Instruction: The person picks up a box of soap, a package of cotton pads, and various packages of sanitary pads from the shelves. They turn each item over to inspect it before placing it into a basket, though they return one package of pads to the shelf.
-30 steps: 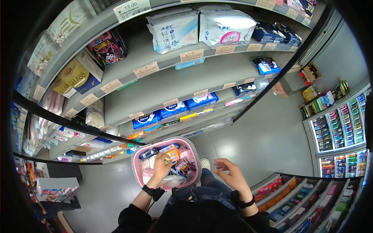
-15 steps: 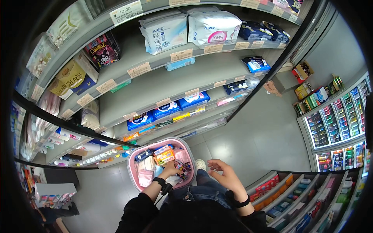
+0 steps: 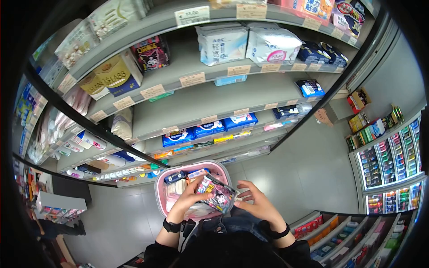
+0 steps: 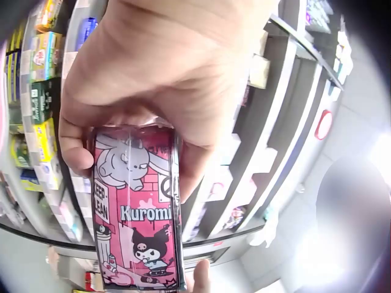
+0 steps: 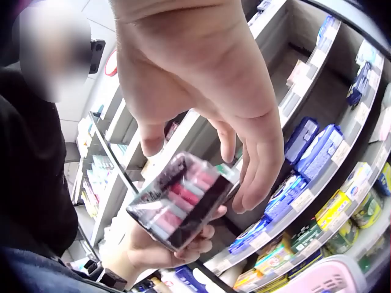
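Observation:
My left hand (image 3: 185, 201) grips a glossy, plastic-wrapped black-and-pink Kuromi cartoon pack (image 3: 219, 196) over the basket. In the left wrist view the thumb and fingers clasp one end of the pack (image 4: 137, 210), whose pink side faces the camera. My right hand (image 3: 260, 203) hovers just to the right of it with fingers spread and loosely bent, holding nothing. Seen from the right wrist, the pack (image 5: 183, 201) sits below my right fingertips (image 5: 153, 146). Beneath is a pink basket (image 3: 159, 190) with a dark blue packet (image 3: 174, 177), an orange-and-blue box (image 3: 196, 173) and pale packs.
A similar black-and-pink box (image 3: 151, 52) stands on the shelf ahead, beside white ABC packs (image 3: 222, 44). Blue packs (image 3: 209, 128) line a lower shelf. A slanted rack (image 3: 348, 232) is at the right, lit drink coolers (image 3: 393, 152) beyond. Another person's legs (image 3: 67, 226) show at the left.
My left hand reached into the basket and came up with the Kuromi pack. My right hand moved closer to the pack. The head view shifted slightly.

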### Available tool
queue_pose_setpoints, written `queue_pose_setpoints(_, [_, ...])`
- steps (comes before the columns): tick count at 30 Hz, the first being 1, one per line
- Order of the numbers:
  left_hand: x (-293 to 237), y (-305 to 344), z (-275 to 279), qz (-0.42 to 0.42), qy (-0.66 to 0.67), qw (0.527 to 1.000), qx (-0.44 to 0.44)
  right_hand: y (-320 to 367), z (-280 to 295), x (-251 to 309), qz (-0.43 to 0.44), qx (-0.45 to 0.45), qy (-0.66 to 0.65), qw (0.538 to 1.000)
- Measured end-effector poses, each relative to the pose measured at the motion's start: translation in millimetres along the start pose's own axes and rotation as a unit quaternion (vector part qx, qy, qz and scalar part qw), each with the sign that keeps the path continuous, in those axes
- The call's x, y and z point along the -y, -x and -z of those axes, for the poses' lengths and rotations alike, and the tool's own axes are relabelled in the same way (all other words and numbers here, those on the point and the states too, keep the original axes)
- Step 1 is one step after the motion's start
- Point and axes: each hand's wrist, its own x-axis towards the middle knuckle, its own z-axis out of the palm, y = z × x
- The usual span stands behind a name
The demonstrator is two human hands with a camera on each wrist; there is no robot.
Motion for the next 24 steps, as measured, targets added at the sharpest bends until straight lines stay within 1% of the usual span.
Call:
queue_pose_setpoints(1, [-1, 5, -1, -0.017, -0.007, 1.000, 0.015, -2, -4, 1, 0.006, 0.012, -0.007, 1.000])
queue_pose_setpoints(2, [-1, 10, -3, -0.022, 0.007, 1.000, 0.001, -6, -8, -4, 0.016, 0.033, -0.007, 0.999])
queue_pose_setpoints(3, [-6, 14, -7, -0.058, 0.023, 0.997, 0.036, -6, -12, -5, 0.023, 0.038, -0.005, 0.999])
queue_pose_setpoints(5, [-10, 20, -9, -0.108, -0.027, 0.994, 0.020, -10, -19, -1, 0.009, 0.109, -0.064, 0.992])
queue_pose_setpoints(6, [-9, 20, -7, -0.121, -0.013, 0.992, 0.020, -10, -21, 2, 0.013, 0.109, -0.063, 0.992])
queue_pose_setpoints(7, [-6, 22, -9, -0.124, 0.008, 0.992, -0.016, -10, -23, 2, 0.018, 0.114, -0.062, 0.991])
queue_pose_setpoints(9, [5, 22, -9, -0.131, 0.018, 0.988, -0.076, -12, -27, 4, 0.036, 0.059, -0.096, 0.993])
queue_pose_setpoints(10, [21, 15, -1, -0.166, -0.086, 0.977, -0.097, -10, -28, 12, 0.038, 0.034, -0.067, 0.996])
queue_pose_setpoints(11, [6, 18, -13, -0.150, 0.014, 0.987, -0.057, -12, -30, 10, 0.043, 0.036, -0.067, 0.996])
queue_pose_setpoints(13, [-4, 22, -27, -0.157, 0.105, 0.981, -0.033, -15, -34, 1, 0.051, 0.017, -0.120, 0.991])
queue_pose_setpoints(14, [-2, 18, -27, -0.149, 0.105, 0.983, -0.026, -14, -34, 4, 0.056, 0.016, -0.120, 0.991])
queue_pose_setpoints(15, [-3, 17, -25, -0.152, 0.102, 0.983, -0.024, -13, -34, 8, 0.053, 0.013, -0.092, 0.994])
queue_pose_setpoints(16, [-5, 16, -23, -0.149, 0.078, 0.985, -0.020, -13, -33, 11, 0.050, 0.010, -0.065, 0.997])
queue_pose_setpoints(17, [-8, 15, -22, -0.147, 0.054, 0.988, -0.016, -13, -32, 10, 0.054, 0.008, -0.064, 0.996])
queue_pose_setpoints(19, [-36, 22, -30, -0.139, 0.058, 0.989, -0.008, -15, -28, 3, 0.071, 0.011, -0.048, 0.996])
queue_pose_setpoints(21, [-51, 22, -31, -0.206, -0.099, 0.974, 0.012, -16, -26, -9, 0.082, 0.012, -0.059, 0.995])
queue_pose_setpoints(22, [-44, 19, -30, -0.206, -0.084, 0.975, 0.016, -17, -26, -14, 0.088, 0.014, -0.072, 0.993])
queue_pose_setpoints(23, [-40, 18, -30, -0.201, -0.095, 0.975, 0.013, -19, -26, -16, 0.094, 0.016, -0.068, 0.993])
queue_pose_setpoints(24, [-36, 17, -28, -0.203, -0.110, 0.973, 0.006, -21, -25, -17, 0.083, 0.018, -0.075, 0.994])
